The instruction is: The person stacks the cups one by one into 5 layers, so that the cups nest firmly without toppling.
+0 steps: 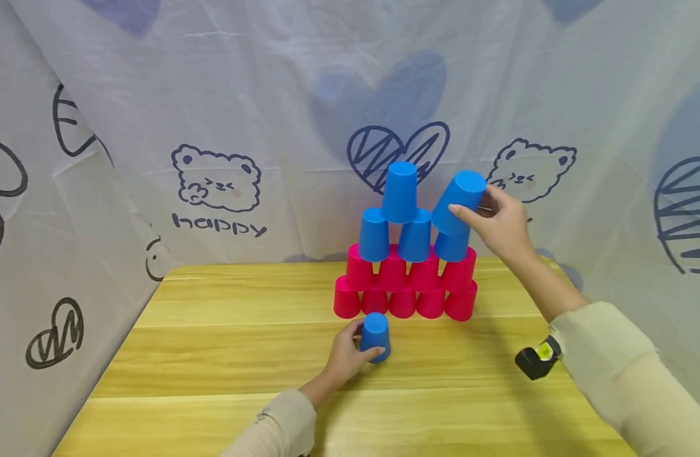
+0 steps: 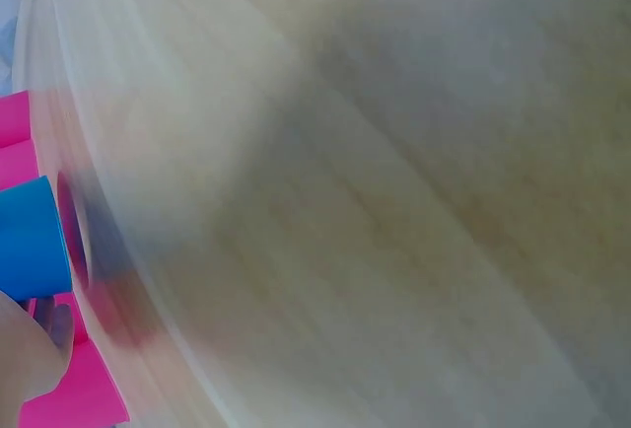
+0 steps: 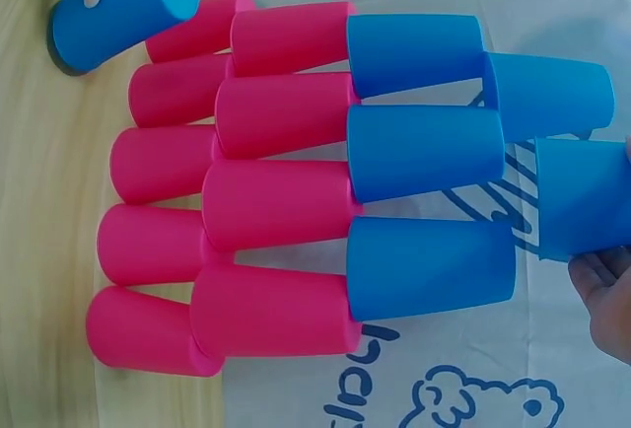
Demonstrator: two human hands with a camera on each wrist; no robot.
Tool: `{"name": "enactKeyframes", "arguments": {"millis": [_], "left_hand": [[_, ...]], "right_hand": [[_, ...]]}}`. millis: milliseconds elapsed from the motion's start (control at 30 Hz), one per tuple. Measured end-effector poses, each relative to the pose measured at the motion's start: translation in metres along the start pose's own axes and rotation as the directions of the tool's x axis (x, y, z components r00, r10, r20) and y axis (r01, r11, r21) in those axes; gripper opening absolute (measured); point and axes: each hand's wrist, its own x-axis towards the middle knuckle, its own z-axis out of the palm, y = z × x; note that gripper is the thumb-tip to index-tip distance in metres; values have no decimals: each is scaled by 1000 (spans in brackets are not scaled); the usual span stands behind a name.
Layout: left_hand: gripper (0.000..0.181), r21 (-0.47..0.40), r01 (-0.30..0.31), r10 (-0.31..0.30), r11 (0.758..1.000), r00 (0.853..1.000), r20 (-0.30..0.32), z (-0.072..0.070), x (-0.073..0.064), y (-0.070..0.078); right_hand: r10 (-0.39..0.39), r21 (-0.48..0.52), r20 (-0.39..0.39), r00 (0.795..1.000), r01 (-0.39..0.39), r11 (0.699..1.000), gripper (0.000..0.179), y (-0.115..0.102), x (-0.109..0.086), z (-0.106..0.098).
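My right hand [image 1: 504,222] grips a tilted blue cup [image 1: 460,202] by its sides, upside down, at the upper right of a cup pyramid. In the right wrist view a small gap shows between this held cup [image 3: 584,199] and the blue cup [image 3: 430,268] of the row below. A single blue cup [image 1: 400,192] tops the stack, over a row of blue cups [image 1: 374,235] and two rows of pink cups [image 1: 403,303]. In front of the pyramid, my left hand [image 1: 347,354] holds another upside-down blue cup [image 1: 376,339] low over the table, thumb on its near side.
The pyramid stands toward the back of a wooden table [image 1: 224,330]. Behind it hangs a pale cloth [image 1: 304,190] printed with hearts and bears. A small black device [image 1: 537,362] sits at the right sleeve [image 1: 603,355].
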Motion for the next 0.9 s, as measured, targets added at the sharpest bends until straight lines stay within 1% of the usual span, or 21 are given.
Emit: {"name": "enactKeyframes", "arguments": {"millis": [233,367,467,700,733,767,867,900], "left_hand": [[61,-8,1,0,1000,1000,10,-8,3,5],[60,-1,5,-5,1000,1000,16,-14,3,9],[58,18,-8,8,1000,1000,11,-20,4,13],[59,19,-32,32,999,999,-11,-34,10,20],[58,22,-43,43,999,999,-14,-36,11,20],[58,18,-40,40,999,999,-20,-37,11,21],[57,7,-49,49,999,998,-37,-41,13,23],[56,1,-43,43,999,998,-44,-42,13,24]], "right_hand": [[-18,-6,9,1000,18,1000,62,-1,10,3],[-1,-11,22,1000,1,1000,62,-2,13,5],[22,-18,30,999,-21,1000,64,-3,15,6],[52,-31,33,998,-51,998,68,-3,19,7],[56,-36,36,998,-55,998,69,-3,20,7],[60,-42,37,998,-58,997,69,-3,20,7],[54,-52,39,998,-52,997,69,-3,22,7],[50,-54,39,998,-48,997,69,-3,23,7]]}}
